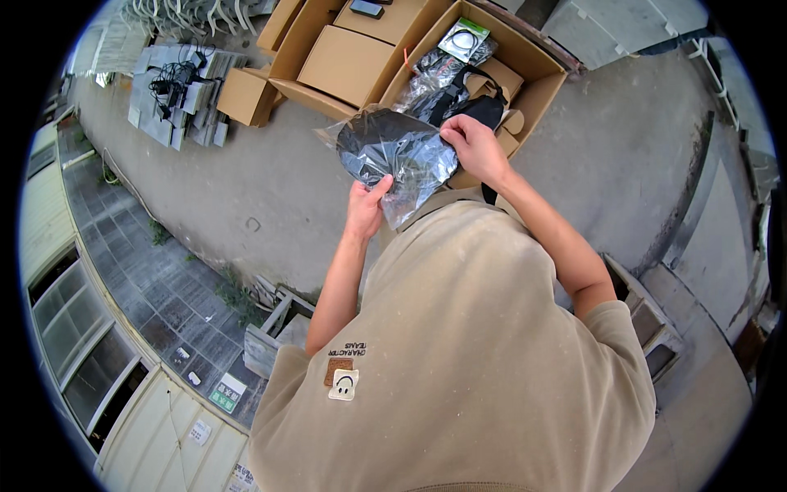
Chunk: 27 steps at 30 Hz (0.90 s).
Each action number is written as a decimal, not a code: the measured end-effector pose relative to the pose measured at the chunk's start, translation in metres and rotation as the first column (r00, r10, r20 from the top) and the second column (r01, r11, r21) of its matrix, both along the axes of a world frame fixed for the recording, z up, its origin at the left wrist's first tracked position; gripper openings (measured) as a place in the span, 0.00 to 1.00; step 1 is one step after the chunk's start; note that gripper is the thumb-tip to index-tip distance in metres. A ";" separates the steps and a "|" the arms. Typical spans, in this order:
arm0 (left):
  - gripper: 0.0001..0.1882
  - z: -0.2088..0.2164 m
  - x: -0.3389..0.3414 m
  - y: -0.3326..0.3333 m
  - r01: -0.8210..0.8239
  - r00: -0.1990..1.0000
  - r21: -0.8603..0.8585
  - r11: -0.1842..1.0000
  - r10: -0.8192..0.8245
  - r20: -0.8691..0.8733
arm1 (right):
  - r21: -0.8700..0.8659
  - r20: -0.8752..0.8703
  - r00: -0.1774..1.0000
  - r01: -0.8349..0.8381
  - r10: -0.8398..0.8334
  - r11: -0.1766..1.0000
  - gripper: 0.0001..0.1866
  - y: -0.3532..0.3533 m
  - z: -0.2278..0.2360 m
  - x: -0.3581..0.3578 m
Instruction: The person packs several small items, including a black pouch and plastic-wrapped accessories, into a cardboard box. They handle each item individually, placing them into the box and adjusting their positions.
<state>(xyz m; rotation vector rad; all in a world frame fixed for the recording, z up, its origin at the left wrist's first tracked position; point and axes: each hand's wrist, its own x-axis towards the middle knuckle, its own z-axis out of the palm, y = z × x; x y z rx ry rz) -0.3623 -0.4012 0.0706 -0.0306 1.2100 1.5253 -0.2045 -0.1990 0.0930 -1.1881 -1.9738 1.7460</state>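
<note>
A clear plastic bag (402,160) with a dark, flat item inside stretches between my hands in front of my body. What the dark item is cannot be made out through the shiny film. My left hand (366,207) grips the bag's lower left side, thumb on top. At its upper right edge, my right hand (475,146) pinches the plastic between thumb and fingers. Just beyond the bag stands an open cardboard box (539,82), holding a black strapped item (484,107), more plastic-wrapped things and a green-and-white packet (464,39) with a black cable.
Left of that box is another open carton (316,98) with brown boxes inside and a small dark device (366,8) on top. A small cardboard box (246,97) sits farther left, beside stacked grey panels (182,102) topped with black cables (170,82). Concrete ground (221,189) surrounds them.
</note>
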 end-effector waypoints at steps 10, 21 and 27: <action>0.12 -0.006 0.009 -0.019 -0.047 0.979 0.012 0.999 0.049 -0.198 | 0.017 0.031 0.993 -0.118 0.117 0.993 0.06 0.001 0.011 -0.014; 0.19 0.086 -0.045 0.094 0.240 0.009 -0.077 0.968 -0.081 -0.997 | 0.494 -0.014 0.787 -0.531 0.617 0.689 0.05 0.033 0.064 -0.055; 0.14 0.062 -0.098 0.131 0.796 0.133 -0.094 0.598 -0.325 -0.936 | 0.683 -0.148 0.796 -0.346 0.586 0.643 0.05 0.051 0.087 -0.037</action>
